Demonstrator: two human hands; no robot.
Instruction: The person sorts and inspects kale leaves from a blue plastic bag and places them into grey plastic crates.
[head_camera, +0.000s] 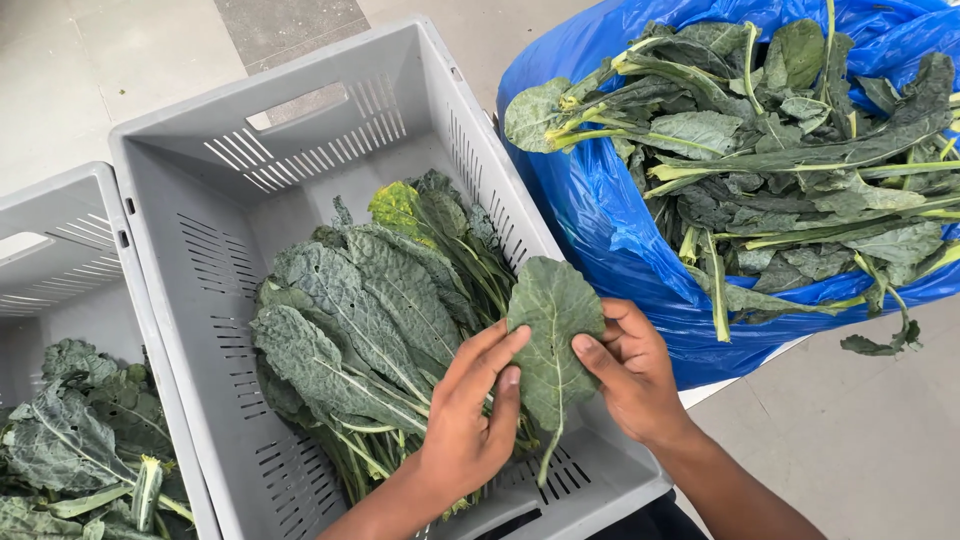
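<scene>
Blue plastic bag (600, 215) right of crate (180, 190)

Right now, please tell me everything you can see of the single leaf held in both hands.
The single kale leaf is dark green, broad and rounded, with a pale midrib running into a thin stem that points down. It looks fresh and whole. The left hand and right hand hold its edges above the grey crate.
</scene>
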